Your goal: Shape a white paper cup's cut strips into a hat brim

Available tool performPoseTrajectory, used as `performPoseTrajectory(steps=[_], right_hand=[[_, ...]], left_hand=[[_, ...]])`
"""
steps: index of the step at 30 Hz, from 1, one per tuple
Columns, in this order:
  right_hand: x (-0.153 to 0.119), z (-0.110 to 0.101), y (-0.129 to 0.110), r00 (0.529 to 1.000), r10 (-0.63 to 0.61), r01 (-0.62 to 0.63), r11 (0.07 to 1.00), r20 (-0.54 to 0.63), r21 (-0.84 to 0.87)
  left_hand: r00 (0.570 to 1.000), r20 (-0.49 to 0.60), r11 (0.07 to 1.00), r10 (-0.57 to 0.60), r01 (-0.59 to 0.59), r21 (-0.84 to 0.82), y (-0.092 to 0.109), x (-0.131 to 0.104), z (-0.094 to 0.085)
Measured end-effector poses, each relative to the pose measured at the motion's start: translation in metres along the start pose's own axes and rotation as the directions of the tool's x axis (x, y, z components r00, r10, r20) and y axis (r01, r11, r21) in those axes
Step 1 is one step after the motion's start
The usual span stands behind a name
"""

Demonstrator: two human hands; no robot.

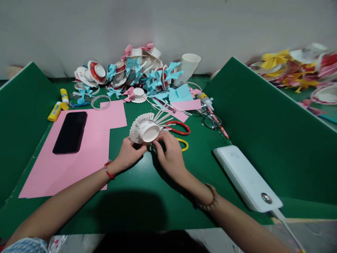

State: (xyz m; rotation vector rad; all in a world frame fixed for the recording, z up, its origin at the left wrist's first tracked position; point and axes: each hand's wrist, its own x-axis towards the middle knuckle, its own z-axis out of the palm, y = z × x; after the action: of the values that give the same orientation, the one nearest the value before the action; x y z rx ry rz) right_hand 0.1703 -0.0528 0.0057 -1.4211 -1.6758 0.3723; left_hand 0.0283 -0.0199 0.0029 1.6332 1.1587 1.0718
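Note:
Over the middle of the green table I hold a white paper cup (149,130) whose wall is cut into narrow strips. On its left side the strips are folded into a pleated fan; on the right several stick out straight. My left hand (131,153) grips the fan's lower left edge between thumb and fingers. At the cup's lower right, my right hand (170,153) pinches it, its fingertips partly hidden behind it. Right behind that hand lie scissors with a red handle (180,128), and a yellow handle loop (183,144) shows beside it.
Pink paper (97,140) lies at left under a black phone (70,132), with glue sticks (55,111) behind. Finished cup crafts with bows (133,66) and stacked paper cups (187,68) line the back. Glasses (212,121) and a white power bank (246,179) are at right, beside a green divider (268,130).

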Motion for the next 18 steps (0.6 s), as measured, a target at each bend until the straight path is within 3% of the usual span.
performPoseTrajectory(steps=[4, 9, 13, 18], right_hand=[[0.0025, -0.0001, 0.0005, 0.991, 0.133, -0.136, 0.965, 0.026, 0.226], [0.0068, -0.0011, -0.0021, 0.943, 0.319, -0.324, 0.808, 0.097, 0.492], [0.0081, -0.0024, -0.0038, 0.923, 0.37, -0.364, 0.753, 0.104, 0.548], [0.0066, -0.0025, -0.0024, 0.937, 0.338, -0.331, 0.788, 0.084, 0.519]], left_hand=[[0.997, 0.043, 0.996, -0.058, 0.061, -0.068, -0.0013, 0.0005, -0.0015], [0.992, 0.057, 0.982, -0.112, 0.119, -0.145, -0.0013, 0.0007, -0.0024], [0.992, 0.055, 0.973, -0.112, 0.121, -0.196, 0.0024, 0.0005, -0.003], [0.982, 0.08, 0.967, -0.172, 0.184, -0.178, 0.0064, 0.003, -0.0054]])
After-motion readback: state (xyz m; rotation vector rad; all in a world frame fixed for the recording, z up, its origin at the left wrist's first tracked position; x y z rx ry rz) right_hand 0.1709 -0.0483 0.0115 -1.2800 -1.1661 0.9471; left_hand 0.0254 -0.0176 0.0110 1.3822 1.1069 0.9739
